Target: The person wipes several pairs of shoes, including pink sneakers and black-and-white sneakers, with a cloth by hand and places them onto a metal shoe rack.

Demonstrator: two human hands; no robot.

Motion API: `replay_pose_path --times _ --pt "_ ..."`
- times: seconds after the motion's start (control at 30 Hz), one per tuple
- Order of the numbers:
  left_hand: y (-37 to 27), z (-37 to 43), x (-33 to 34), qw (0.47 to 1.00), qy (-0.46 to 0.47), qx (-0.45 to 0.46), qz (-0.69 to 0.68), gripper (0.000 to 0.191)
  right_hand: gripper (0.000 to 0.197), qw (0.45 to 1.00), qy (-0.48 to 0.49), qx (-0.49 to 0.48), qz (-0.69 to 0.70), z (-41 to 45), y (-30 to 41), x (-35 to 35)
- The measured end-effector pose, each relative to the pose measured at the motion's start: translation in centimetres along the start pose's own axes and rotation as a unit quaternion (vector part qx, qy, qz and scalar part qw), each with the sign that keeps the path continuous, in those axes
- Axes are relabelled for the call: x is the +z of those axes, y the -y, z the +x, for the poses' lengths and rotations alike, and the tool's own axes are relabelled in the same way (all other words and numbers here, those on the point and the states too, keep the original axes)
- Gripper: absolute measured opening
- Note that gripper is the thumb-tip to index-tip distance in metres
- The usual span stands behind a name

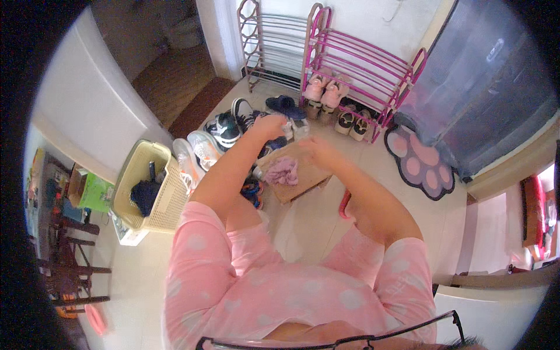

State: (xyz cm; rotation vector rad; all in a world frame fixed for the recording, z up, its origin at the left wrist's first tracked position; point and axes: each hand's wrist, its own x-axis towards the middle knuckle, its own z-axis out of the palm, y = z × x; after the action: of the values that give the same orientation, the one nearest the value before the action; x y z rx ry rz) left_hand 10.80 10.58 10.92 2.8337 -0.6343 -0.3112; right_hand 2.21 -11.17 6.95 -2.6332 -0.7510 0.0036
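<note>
My left hand [271,127] reaches over the row of shoes, its fingertips at a pale white shoe [299,127]; whether it grips the shoe is not clear. My right hand [313,151] is blurred, just right of that shoe and above the far edge of a small wooden stool [313,177]. A crumpled pinkish-purple cloth [282,171] lies on the stool. Left of my left hand are a black-and-white sneaker [225,130] and white sneakers with orange marks [205,148]. Dark blue footwear [285,106] lies just beyond it.
A grey shoe rack [282,48] and a magenta rack [363,65] stand against the wall, with pink shoes [326,89] and black shoes [352,122] at the magenta one. A paw-shaped mat [420,164] lies by the door. At left stands a cream plastic basket [168,197] holding a dark umbrella [147,192].
</note>
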Motion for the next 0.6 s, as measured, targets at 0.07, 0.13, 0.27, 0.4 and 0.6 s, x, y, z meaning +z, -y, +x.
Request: replay_pose_path --times 0.07,0.13,0.27,0.4,0.6 --pt "-3.0 -1.2 0.1 0.999 -0.014 0.025 0.022 0.044 0.051 0.990 0.008 0.043 0.136 -2.4 -1.0 1.0" --pt "-0.4 -3.5 2.0 1.000 -0.015 0.010 0.018 0.044 0.056 0.995 0.015 0.008 0.096 -3.2 3.6 1.7" --pt "1.2 -6.3 4.4 0.999 -0.017 -0.018 -0.045 0.042 0.066 0.999 0.018 -0.046 -0.019 -4.3 8.7 2.6" --pt "2.0 -8.5 7.1 0.994 -0.014 -0.054 -0.092 0.042 0.065 0.991 -0.032 -0.120 -0.053 -3.9 7.7 6.0" --pt "3.1 -10.0 8.0 0.993 -0.006 -0.091 -0.070 0.038 0.057 0.975 -0.090 -0.154 -0.131 -2.3 6.7 11.2"
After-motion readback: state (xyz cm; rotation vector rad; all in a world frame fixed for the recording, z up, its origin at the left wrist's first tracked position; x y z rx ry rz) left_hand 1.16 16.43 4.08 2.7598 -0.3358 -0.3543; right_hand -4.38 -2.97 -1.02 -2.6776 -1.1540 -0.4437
